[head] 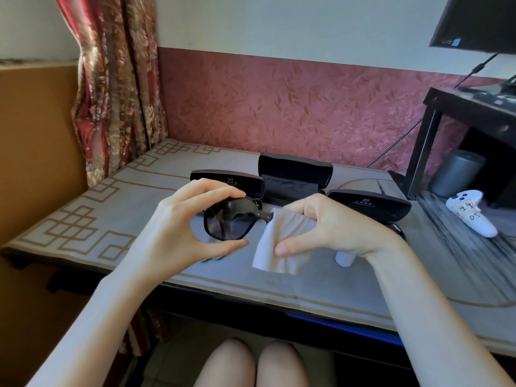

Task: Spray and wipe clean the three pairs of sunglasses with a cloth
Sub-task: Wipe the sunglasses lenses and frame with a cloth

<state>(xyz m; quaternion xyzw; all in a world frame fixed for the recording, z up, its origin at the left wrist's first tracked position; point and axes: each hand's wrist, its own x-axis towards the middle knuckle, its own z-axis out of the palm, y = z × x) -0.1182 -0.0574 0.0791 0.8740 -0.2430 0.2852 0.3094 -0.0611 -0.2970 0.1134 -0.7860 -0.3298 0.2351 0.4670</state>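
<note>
A person sits at a table point(83, 219) with a grey mat that has gold lines. Think of the table as a clock, with 6 nearest the person.

The left hand point(192, 219) holds up black sunglasses point(226, 222) over the middle of the table, a bit toward 9 o'clock. The fingers curl over the top of the frame and the thumb presses up from under it. The dark lenses face the person.

The right hand point(329, 230) is just beside them, toward 3 o'clock. It pinches a white cloth point(282, 241) between the thumb and the bent fingers. The cloth hangs down, and its top corner is right next to the end of the sunglasses. I cannot tell if they touch.

A small white bottle point(344, 258) stands on the table under the right wrist. Only its bottom part shows.

Three black cases stand behind the hands, toward 12 o'clock. The left case point(227, 184) is at about 11, partly behind the fingers. The middle case point(294, 174) is at 12 and stands open. The right case point(368, 205) is at about 1.

At 3 o'clock lies a white game controller point(472, 216) with a paper label. A grey cup point(455, 173) stands behind it, at about 2. A dark screen point(474, 20) is high up there too. A red flowery curtain point(117, 79) hangs at 10 o'clock.
</note>
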